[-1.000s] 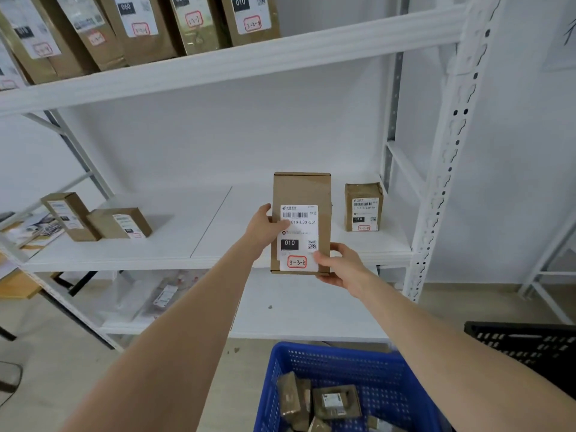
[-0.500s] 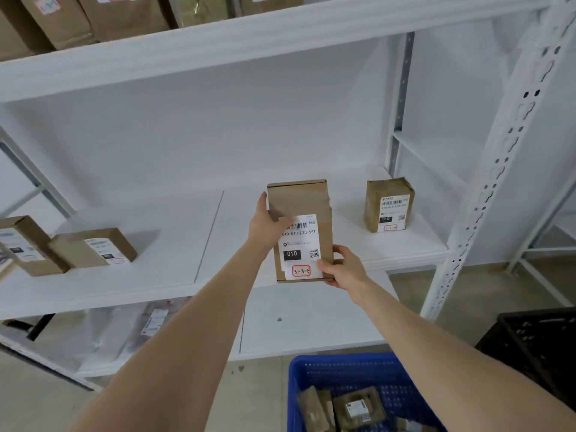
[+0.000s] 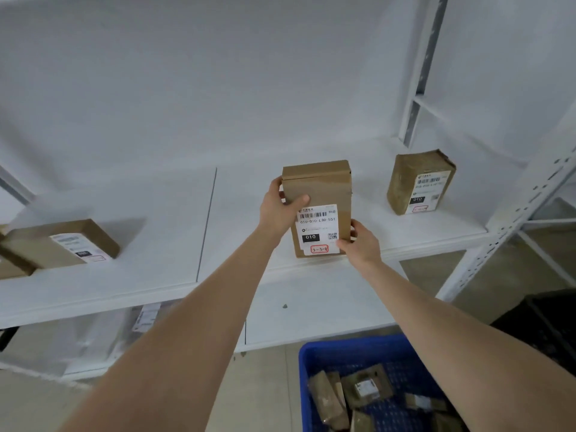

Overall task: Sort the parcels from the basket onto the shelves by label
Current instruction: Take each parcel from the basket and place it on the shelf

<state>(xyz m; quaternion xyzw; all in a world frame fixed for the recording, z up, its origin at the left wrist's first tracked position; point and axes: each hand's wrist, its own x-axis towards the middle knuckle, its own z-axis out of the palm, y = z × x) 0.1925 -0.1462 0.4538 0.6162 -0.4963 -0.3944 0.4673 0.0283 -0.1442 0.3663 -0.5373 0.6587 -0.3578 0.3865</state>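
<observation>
Head view: the only camera; it looks forward and down along both my forearms to the middle shelf
Parcel: a brown box standing upright between my hands; long axis vertical; white label facing me, marked 010, with 3-3-8 handwritten in a red frame
Left hand: gripping the parcel's upper left edge; thumb across the front face
Right hand: pinching the lower right corner beside the label
Where it sits: over the front part of the shelf, its bottom edge near the shelf lip; I cannot tell whether it touches the board
Key relation: the open shelf lies straight ahead, beyond the parcel; a second upright parcel stands apart to the right, further back
Judgement: setting it down means pushing forward and lowering, keeping it upright, label outward
Basket: blue, below my right arm; more parcels inside
</observation>
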